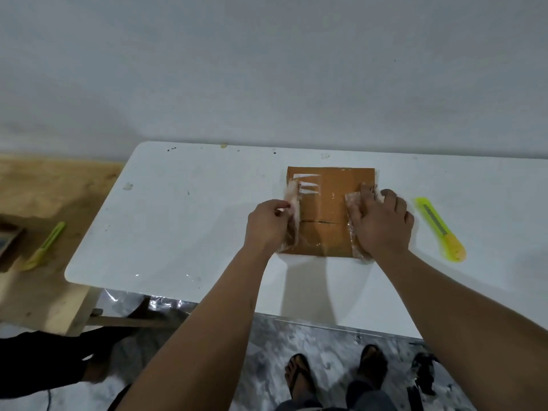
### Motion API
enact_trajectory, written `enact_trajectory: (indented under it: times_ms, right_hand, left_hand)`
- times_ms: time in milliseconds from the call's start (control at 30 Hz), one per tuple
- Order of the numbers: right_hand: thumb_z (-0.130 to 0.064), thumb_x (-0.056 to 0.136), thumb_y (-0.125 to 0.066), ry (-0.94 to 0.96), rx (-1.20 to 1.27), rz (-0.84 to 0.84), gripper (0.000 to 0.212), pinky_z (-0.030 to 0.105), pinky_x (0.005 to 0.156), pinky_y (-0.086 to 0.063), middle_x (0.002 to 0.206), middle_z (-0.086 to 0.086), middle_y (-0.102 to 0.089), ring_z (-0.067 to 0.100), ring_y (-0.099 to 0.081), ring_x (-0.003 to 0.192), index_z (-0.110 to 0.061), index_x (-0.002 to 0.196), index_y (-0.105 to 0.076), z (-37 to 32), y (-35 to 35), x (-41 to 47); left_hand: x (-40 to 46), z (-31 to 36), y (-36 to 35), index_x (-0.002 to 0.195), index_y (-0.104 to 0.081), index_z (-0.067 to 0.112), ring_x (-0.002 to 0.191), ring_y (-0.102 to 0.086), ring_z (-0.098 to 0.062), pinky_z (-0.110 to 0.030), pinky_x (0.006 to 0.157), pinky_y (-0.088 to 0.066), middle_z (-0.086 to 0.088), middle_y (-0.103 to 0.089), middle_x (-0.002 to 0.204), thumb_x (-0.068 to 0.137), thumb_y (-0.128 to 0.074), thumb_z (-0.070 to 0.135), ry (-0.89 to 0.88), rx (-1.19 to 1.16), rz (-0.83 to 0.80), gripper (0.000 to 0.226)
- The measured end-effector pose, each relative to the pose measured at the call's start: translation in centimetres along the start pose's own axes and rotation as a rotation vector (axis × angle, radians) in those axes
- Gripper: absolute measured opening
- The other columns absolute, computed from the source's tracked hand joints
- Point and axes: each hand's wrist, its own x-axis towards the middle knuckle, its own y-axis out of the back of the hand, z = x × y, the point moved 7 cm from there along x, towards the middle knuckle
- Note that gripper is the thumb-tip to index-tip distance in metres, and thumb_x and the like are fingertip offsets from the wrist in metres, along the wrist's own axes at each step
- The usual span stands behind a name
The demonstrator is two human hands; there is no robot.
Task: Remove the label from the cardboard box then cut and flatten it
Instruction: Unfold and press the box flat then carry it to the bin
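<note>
- Your brown cardboard box [324, 209] lies flat on the white table [189, 221], right of the table's middle and nearer its far edge than its near one. A dark slit runs across its top face, roughly level with your knuckles.
- Clear, crinkled plastic tape [292, 215] runs along the box's left edge, with shiny strips of it also stuck near the far left corner; a second band of tape sits along the right side, mostly under your palm.
- Your left hand [268, 225] is at the box's left edge, wrist bent slightly, thumb and forefinger pinched together on the loose tape there, the other fingers curled in behind.
- Your right hand [382, 223] lies palm down on the right part of the box, fingers spread and pointing away from you, pressing on the tape and cardboard rather than gripping anything; the outer fingers hang over the box's right edge.
- Both forearms reach in from the near side, bare, angled towards each other.
- A yellow-green plastic utility knife [440, 229] rests on the table just right of your right hand, apart from the box.
- A second yellow-green cutter [46, 246] lies on the wooden surface [56, 185] at far left, well apart.
- Below the table's near edge you can see your feet in dark sandals [299, 378] on a mottled grey floor.
</note>
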Motion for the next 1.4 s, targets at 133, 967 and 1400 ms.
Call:
enact_trajectory:
  times_ms: [133,967,1400]
  right_hand:
    - [-0.064,0.093,-0.027,-0.057,-0.049,-0.007,0.058,0.047,0.087,-0.039,0.116,0.014,-0.048,0.036,-0.046,0.105,-0.039,0.146,-0.031,0.1,0.0,-0.3]
    - [-0.049,0.081,-0.069,-0.303,0.676,0.116,0.042,0.041,0.077,-0.051,0.105,0.016,-0.055,0.035,-0.060,0.086,-0.028,0.112,-0.050,5.5,6.9,-0.7]
    - [-0.030,0.083,-0.061,-0.663,0.821,0.457,0.026,0.034,0.072,-0.054,0.109,0.001,-0.060,0.018,-0.065,0.090,-0.043,0.105,-0.054,28.7,18.7,-16.3]
  left_hand:
    - [0.7,0.2,-1.1,0.129,-0.055,0.018,0.106,-0.063,-0.025,-0.029,0.080,-0.049,-0.005,-0.064,0.121,0.090,-0.068,0.042,0.014,0.246,-0.014,0.048]
    - [-1.1,7.0,-5.3,0.128,-0.040,0.023,0.087,-0.068,-0.022,-0.029,0.055,-0.054,-0.005,-0.063,0.107,0.068,-0.072,0.020,-0.046,-0.133,-0.103,0.068]
    - [-15.8,20.0,-23.8,0.130,-0.039,0.023,0.095,-0.064,-0.023,-0.037,0.074,-0.058,-0.007,-0.059,0.114,0.071,-0.071,0.027,-0.542,0.082,-0.451,0.066]
